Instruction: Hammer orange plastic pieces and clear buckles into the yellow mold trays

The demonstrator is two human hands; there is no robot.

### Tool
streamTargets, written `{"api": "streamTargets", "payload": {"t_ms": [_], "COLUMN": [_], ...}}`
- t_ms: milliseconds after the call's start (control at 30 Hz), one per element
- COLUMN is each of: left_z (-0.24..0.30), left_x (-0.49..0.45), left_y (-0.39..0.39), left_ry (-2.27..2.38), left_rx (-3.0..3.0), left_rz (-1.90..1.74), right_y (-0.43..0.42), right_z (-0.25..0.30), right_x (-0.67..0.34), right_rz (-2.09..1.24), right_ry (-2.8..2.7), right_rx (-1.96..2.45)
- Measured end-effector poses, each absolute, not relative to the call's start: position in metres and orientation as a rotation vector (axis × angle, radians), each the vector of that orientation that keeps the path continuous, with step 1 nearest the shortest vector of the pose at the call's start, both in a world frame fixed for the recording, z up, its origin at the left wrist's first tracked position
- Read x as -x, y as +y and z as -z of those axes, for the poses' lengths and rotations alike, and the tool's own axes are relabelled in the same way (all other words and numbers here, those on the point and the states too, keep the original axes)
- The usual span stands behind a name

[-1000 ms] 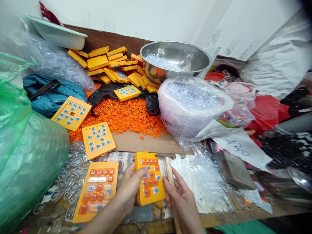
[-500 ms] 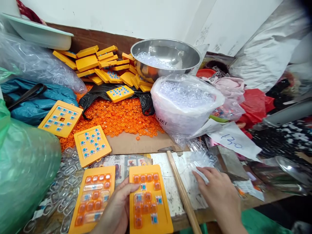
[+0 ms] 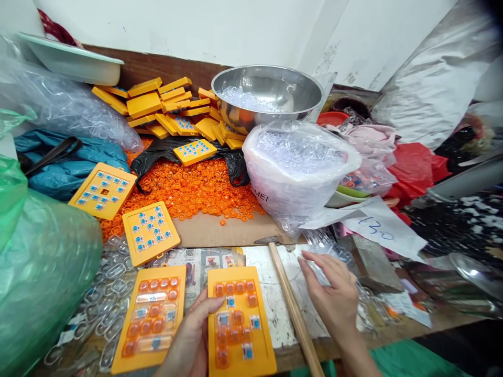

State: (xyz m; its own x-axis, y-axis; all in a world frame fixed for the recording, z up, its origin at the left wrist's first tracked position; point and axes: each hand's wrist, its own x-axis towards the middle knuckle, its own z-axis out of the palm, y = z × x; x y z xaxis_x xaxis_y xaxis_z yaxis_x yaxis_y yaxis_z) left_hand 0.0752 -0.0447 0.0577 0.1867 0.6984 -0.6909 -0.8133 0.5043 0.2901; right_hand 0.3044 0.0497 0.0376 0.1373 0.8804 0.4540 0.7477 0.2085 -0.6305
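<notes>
My left hand (image 3: 192, 335) grips the left edge of a yellow plate (image 3: 265, 335), its thumb on the face. Orange translucent keycaps (image 3: 236, 335) fill many places on it; several blue-and-white switches (image 3: 255, 322) show bare. Left of that hand lies a similar yellow plate (image 3: 128, 353) with orange caps and long clear caps (image 3: 155, 343). My right hand (image 3: 334, 293) hovers over the white board, right of a wooden stick (image 3: 293, 309), beside a heap of clear plastic pieces (image 3: 320, 241). Its thumb and index fingertips come close together; anything between them is too small to make out.
Loose orange caps (image 3: 196, 188) spread behind the plates. A steel bowl (image 3: 271, 115) and a white bag (image 3: 291, 183) hold clear pieces. Yellow plates (image 3: 145, 104) are stacked at the back. A green bag (image 3: 55, 272) stands left; paper marked 130 (image 3: 381, 230) lies right.
My right hand has drawn slightly up and left from the clear pieces, its fingertips rising. Clear caps to its right are now uncovered. My left hand keeps its hold on the plate.
</notes>
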Motion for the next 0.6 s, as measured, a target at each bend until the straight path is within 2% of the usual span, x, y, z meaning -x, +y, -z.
{"api": "streamTargets", "payload": {"t_ms": [133, 233, 300, 600], "left_z": [-0.055, -0.056, -0.058, -0.058], "left_x": [-0.082, -0.085, -0.085, -0.083], "left_y": [-0.043, -0.043, -0.043, -0.046], "left_ry": [0.869, 0.871, 0.869, 0.866], "left_rx": [0.127, 0.109, 0.083, -0.003], "left_rz": [-1.144, -1.164, -1.168, -1.199], "right_y": [0.007, -0.024, -0.035, -0.034], "right_z": [-0.051, -0.056, -0.056, -0.043], "right_x": [-0.260, -0.222, -0.206, -0.201], "right_rz": [-0.579, -1.068, -1.216, -1.100], "right_ry": [-1.353, -1.065, -0.959, -0.947], "right_rx": [1.480, 1.414, 1.387, 1.363]}}
